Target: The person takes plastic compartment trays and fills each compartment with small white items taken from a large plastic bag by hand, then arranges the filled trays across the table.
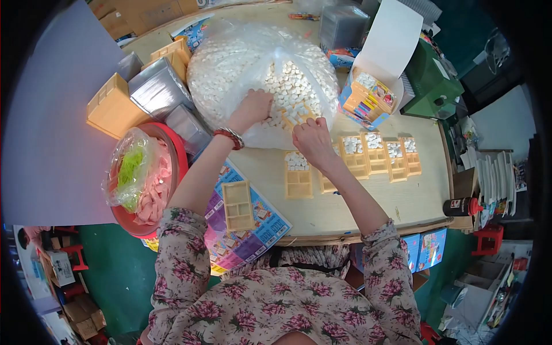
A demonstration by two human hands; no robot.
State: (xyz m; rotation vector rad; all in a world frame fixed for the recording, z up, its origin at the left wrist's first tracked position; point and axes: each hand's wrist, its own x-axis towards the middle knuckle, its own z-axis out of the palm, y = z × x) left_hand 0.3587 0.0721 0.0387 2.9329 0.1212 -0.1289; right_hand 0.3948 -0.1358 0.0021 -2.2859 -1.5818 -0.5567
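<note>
A large clear plastic bag [215, 75] full of small white pieces [290, 77] lies open on the table. My left hand [256, 107], a red bracelet at its wrist, reaches into the bag's mouth with fingers curled down at the pieces. What it grips is hidden. My right hand [312, 140] is closed on the near end of a pale yellow compartment tray [297, 113], which sits inside the bag with white pieces on it. Right of that hand, several similar trays stand in a row, among them one tray [299, 187] with white pieces in its far compartment.
A tray without pieces [238, 207] lies on printed card sheets [264, 215]. At left are a red basin [129, 221] with pink and green material, and stacked yellow trays [109, 103]. An open printed box [368, 100] and a green box [434, 86] stand at back right.
</note>
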